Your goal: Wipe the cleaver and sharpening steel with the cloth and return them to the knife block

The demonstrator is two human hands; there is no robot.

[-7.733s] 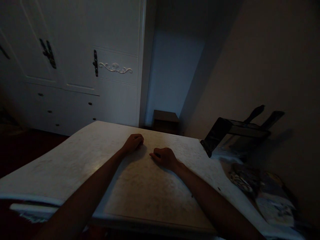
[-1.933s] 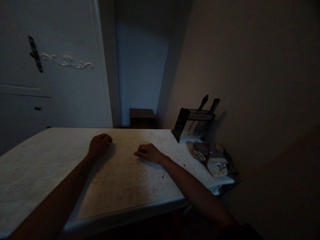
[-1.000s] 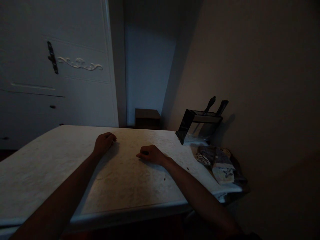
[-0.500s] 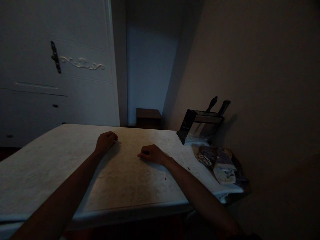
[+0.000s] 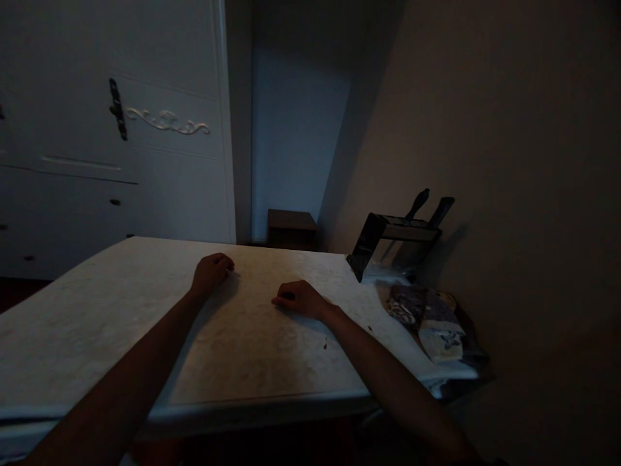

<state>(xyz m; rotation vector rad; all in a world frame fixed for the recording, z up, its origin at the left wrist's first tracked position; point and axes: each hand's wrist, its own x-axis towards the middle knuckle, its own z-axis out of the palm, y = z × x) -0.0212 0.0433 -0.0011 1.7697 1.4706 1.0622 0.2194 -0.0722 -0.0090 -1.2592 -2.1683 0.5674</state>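
Note:
My left hand (image 5: pixel 211 272) rests on the white patterned tablecloth (image 5: pixel 233 356), left of the middle of the table. Its fingers are curled in, and no object shows in them. A little nearer and to the right lies my right hand (image 5: pixel 299 299), also curled, with a dark hollow between thumb and fingers and nothing visible inside. Both forearms reach in over the table's near edge. Two small dark specks lie on the cloth beside my right forearm.
A knife holder (image 5: pixel 400 249) with dark handles stands at the back right by the wall. Nearer, folded patterned cloths (image 5: pixel 436 323) sit at the table's right edge. Behind the table are a white cabinet (image 5: pixel 169 181) and a low brown box-like piece of furniture (image 5: pixel 292 220).
The whole view has shifted slightly, so everything appears a little farther right. Both hands keep the same pose and place on the tablecloth.

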